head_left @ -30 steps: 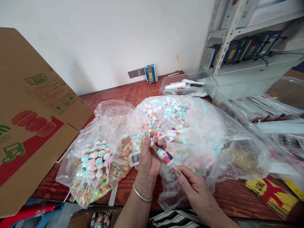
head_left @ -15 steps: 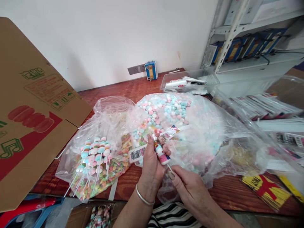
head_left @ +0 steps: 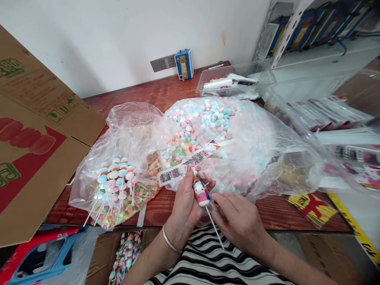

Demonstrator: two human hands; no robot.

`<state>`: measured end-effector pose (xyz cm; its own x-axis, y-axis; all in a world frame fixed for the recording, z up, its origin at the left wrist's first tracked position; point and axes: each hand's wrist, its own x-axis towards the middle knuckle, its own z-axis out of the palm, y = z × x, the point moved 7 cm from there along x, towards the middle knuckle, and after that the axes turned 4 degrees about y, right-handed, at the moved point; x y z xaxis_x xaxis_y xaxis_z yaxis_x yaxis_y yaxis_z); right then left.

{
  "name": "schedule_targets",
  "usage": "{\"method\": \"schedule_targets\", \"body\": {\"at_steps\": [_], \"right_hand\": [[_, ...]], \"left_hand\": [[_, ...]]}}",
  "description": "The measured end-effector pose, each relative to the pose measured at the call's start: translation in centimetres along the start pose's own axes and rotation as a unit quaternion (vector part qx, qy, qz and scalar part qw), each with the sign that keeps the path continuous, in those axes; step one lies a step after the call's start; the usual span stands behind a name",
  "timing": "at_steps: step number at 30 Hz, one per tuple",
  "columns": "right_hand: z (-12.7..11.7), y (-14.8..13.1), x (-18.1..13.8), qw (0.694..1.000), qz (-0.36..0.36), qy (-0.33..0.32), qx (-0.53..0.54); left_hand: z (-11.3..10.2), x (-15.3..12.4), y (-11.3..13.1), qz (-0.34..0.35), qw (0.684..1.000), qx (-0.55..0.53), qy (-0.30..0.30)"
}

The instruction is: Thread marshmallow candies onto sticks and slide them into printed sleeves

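Note:
My left hand is closed round a lollipop in a printed white, pink and red wrapper. Its thin white stick points down toward the striped clothing. At the wrapper's lower right edge, the fingertips of my right hand are pinched together; they seem to grip the wrapper's edge, though the exact contact is small. Two printed paper strips, a left one and a right one, lie just beyond my hands. They rest over a big clear bag of pastel candies.
At left, candy sticks lie on a bag of small coloured candies, beside a cardboard box. A clear tray and a blue device stand behind. Printed packets fill a bin at right. Wrapped candies sit in a lower box.
My right hand has left the stick and moved up to the wrapper's lower edge. The lollipop's whole stick now shows. The view has tilted downward.

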<state>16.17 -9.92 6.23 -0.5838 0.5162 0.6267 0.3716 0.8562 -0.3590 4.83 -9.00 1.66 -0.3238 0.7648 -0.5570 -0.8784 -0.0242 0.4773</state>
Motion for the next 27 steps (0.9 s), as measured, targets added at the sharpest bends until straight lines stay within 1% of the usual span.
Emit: {"method": "schedule_targets", "body": {"at_steps": [6, 9, 13, 19, 21, 22, 24, 26, 27], "right_hand": [[0.0, 0.0, 0.2, 1.0, -0.014, -0.005, -0.017], [-0.3, -0.1, 0.0, 0.999, -0.042, 0.007, -0.017], [-0.9, -0.2, -0.5, 0.997, -0.075, 0.028, 0.004], [-1.1, -0.4, -0.9, 0.993, -0.107, 0.011, 0.041], [-1.2, -0.5, -1.0, 0.992, -0.113, 0.01, 0.051], [-1.3, -0.4, -1.0, 0.993, -0.103, 0.01, 0.059], [-1.6, 0.3, -0.9, 0.996, -0.046, 0.02, 0.074], [-1.9, 1.3, -1.0, 0.995, 0.03, 0.038, 0.085], [-2.0, 1.7, -1.1, 0.993, 0.058, 0.048, 0.088]], "left_hand": [[-0.5, -0.5, -0.6, -0.008, 1.0, 0.003, 0.006], [-0.5, -1.0, -0.5, -0.01, 1.0, 0.008, 0.004], [-0.1, -1.9, -0.5, -0.019, 1.0, 0.014, -0.007], [0.5, -2.7, -0.4, -0.013, 0.999, 0.047, -0.008], [0.4, -2.9, -0.4, -0.012, 0.997, 0.073, -0.022], [0.3, -3.0, -0.5, -0.011, 0.995, 0.091, -0.034], [-0.2, -3.3, -0.4, -0.002, 0.987, 0.145, -0.066], [-1.0, -3.7, 0.0, 0.032, 0.968, 0.233, -0.091], [-1.5, -3.9, 0.3, 0.057, 0.952, 0.283, -0.099]]}}
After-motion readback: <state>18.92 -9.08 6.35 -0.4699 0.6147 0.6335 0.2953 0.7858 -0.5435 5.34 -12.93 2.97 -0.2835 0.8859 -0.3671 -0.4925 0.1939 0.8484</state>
